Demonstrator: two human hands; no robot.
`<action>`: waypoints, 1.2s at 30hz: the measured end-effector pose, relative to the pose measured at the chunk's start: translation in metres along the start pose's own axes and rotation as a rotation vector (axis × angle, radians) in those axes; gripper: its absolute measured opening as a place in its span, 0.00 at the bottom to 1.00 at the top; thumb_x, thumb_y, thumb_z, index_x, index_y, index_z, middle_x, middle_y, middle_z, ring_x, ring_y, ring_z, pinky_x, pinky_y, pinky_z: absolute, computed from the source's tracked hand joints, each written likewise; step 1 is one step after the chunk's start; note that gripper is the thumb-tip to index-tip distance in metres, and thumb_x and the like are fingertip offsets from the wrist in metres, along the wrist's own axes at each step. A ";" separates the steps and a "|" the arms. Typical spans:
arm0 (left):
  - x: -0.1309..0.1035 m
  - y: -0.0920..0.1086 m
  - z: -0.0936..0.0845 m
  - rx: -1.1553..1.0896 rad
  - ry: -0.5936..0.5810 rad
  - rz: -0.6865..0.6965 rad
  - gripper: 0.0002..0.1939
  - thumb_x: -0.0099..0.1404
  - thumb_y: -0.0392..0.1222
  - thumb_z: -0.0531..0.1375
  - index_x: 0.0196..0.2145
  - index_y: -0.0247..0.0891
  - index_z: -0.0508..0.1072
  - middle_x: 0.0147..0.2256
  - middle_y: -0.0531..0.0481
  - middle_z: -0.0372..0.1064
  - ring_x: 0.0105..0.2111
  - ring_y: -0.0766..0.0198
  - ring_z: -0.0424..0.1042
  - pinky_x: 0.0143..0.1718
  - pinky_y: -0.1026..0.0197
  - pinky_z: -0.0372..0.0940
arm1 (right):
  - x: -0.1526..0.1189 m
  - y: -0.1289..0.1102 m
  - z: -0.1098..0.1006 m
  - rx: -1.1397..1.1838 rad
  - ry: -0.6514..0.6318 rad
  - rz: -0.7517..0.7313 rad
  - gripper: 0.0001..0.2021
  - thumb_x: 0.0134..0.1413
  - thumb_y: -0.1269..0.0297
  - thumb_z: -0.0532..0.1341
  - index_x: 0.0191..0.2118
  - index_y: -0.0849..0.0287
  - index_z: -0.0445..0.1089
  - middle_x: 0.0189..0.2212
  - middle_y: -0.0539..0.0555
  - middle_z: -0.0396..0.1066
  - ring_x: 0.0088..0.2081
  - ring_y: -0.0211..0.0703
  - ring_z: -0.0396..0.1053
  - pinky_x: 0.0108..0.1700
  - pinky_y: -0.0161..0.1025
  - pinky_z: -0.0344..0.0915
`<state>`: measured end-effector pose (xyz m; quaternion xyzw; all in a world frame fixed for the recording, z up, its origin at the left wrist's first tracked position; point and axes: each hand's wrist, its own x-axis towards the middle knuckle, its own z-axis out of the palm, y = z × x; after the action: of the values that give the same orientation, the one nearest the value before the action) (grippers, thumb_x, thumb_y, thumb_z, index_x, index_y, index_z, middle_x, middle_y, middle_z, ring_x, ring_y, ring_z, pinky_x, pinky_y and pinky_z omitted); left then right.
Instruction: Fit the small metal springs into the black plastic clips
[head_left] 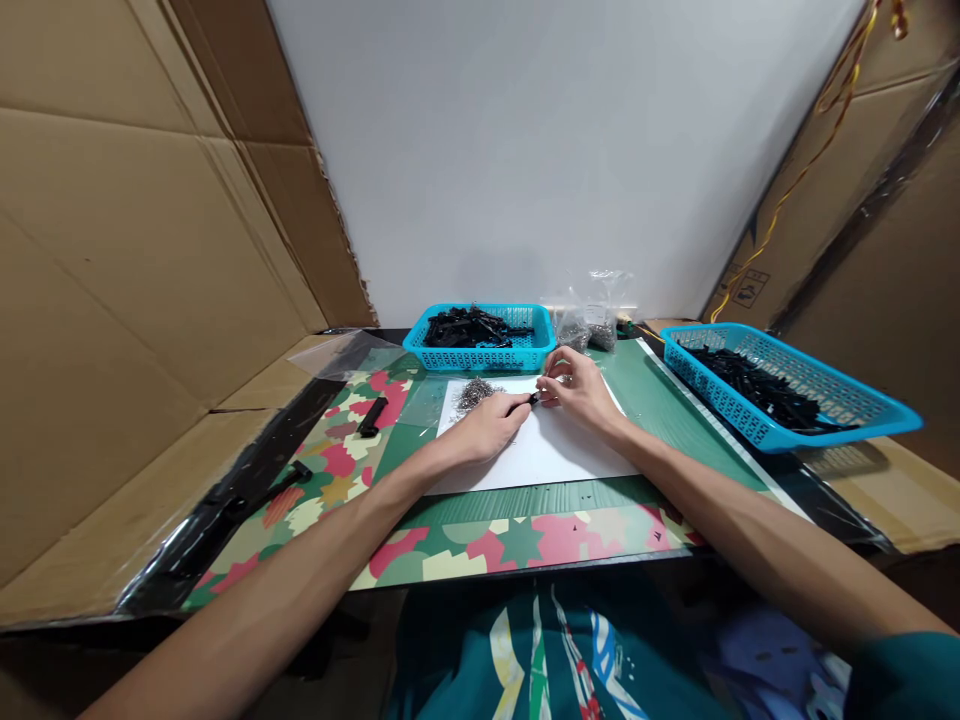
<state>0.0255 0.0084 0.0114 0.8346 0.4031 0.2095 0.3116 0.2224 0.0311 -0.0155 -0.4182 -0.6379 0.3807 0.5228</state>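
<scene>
My left hand [486, 428] is closed round a small black plastic part [522, 404], whose end points right. At that end, the fingers of my right hand [577, 392] are pinched together; whatever they hold is too small to make out. Both hands are above a white sheet of paper [559, 455]. Just behind my left hand, a heap of tiny shiny metal pieces [477, 392] lies on the sheet.
A blue basket [487, 362] of black parts stands at the back. Another blue basket [750, 432], with thin black pieces, is at right. Clear bags [600, 325] hold metal pieces. Black parts [371, 416] lie left on the patterned mat [442, 550]. Cardboard walls [150, 220] flank the table.
</scene>
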 end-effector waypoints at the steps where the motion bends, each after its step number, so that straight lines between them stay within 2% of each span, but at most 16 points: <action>1: 0.000 0.000 0.000 0.002 -0.004 -0.001 0.19 0.75 0.50 0.50 0.38 0.36 0.75 0.31 0.49 0.70 0.31 0.59 0.64 0.33 0.57 0.58 | 0.000 -0.001 0.000 0.011 0.001 0.011 0.16 0.51 0.53 0.69 0.37 0.53 0.64 0.33 0.53 0.75 0.29 0.46 0.77 0.30 0.45 0.80; 7: -0.001 0.002 -0.001 0.000 -0.018 -0.013 0.20 0.76 0.49 0.49 0.42 0.35 0.76 0.30 0.50 0.69 0.30 0.60 0.63 0.32 0.57 0.56 | -0.001 -0.005 0.000 0.023 0.007 0.035 0.19 0.51 0.50 0.70 0.38 0.52 0.62 0.38 0.55 0.75 0.31 0.45 0.77 0.29 0.44 0.80; 10: -0.001 0.001 -0.001 0.014 -0.015 -0.006 0.19 0.76 0.49 0.49 0.41 0.36 0.76 0.30 0.50 0.69 0.30 0.60 0.63 0.33 0.57 0.57 | 0.000 -0.004 -0.001 -0.010 0.000 0.006 0.18 0.53 0.50 0.69 0.38 0.52 0.62 0.38 0.55 0.74 0.32 0.46 0.77 0.28 0.43 0.79; 17: 0.001 -0.003 0.000 0.022 -0.016 -0.009 0.19 0.76 0.49 0.49 0.41 0.37 0.75 0.29 0.50 0.69 0.30 0.59 0.64 0.32 0.57 0.57 | 0.002 -0.001 -0.004 -0.184 -0.021 -0.112 0.06 0.58 0.63 0.59 0.42 0.53 0.65 0.31 0.50 0.73 0.27 0.43 0.72 0.33 0.41 0.71; 22: 0.002 -0.008 0.000 0.084 0.002 0.005 0.19 0.76 0.49 0.49 0.42 0.37 0.76 0.38 0.45 0.76 0.37 0.55 0.71 0.42 0.55 0.62 | 0.004 -0.003 -0.010 -0.459 -0.009 -0.215 0.12 0.64 0.68 0.50 0.45 0.54 0.69 0.28 0.51 0.72 0.29 0.45 0.68 0.35 0.40 0.61; 26: 0.001 -0.007 -0.001 0.082 -0.017 0.025 0.19 0.76 0.49 0.50 0.43 0.37 0.76 0.39 0.44 0.77 0.41 0.53 0.73 0.46 0.54 0.64 | 0.007 0.000 -0.013 -0.661 -0.076 -0.207 0.07 0.63 0.65 0.58 0.37 0.56 0.73 0.28 0.53 0.72 0.29 0.45 0.65 0.33 0.38 0.55; 29: 0.000 -0.004 -0.002 0.078 -0.031 0.014 0.19 0.77 0.50 0.49 0.44 0.37 0.77 0.40 0.45 0.77 0.41 0.53 0.73 0.45 0.55 0.64 | 0.007 0.003 -0.013 -0.724 -0.126 -0.168 0.08 0.62 0.63 0.63 0.31 0.57 0.75 0.26 0.54 0.73 0.27 0.44 0.65 0.32 0.38 0.53; 33: 0.000 -0.003 -0.002 0.069 -0.046 0.008 0.20 0.77 0.50 0.50 0.46 0.36 0.76 0.43 0.44 0.78 0.41 0.53 0.73 0.44 0.55 0.64 | 0.006 0.005 -0.011 -0.738 -0.184 -0.167 0.10 0.64 0.63 0.63 0.32 0.58 0.78 0.25 0.55 0.74 0.27 0.44 0.66 0.31 0.38 0.53; 36: 0.000 -0.003 -0.002 0.065 -0.042 0.012 0.19 0.76 0.49 0.50 0.46 0.37 0.77 0.42 0.45 0.78 0.41 0.53 0.74 0.45 0.55 0.65 | 0.006 0.002 -0.010 -0.760 -0.225 -0.174 0.10 0.63 0.66 0.61 0.36 0.60 0.81 0.26 0.54 0.76 0.26 0.42 0.66 0.31 0.37 0.53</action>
<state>0.0226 0.0107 0.0106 0.8509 0.3979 0.1808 0.2915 0.2316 0.0374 -0.0135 -0.4817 -0.8195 0.1153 0.2882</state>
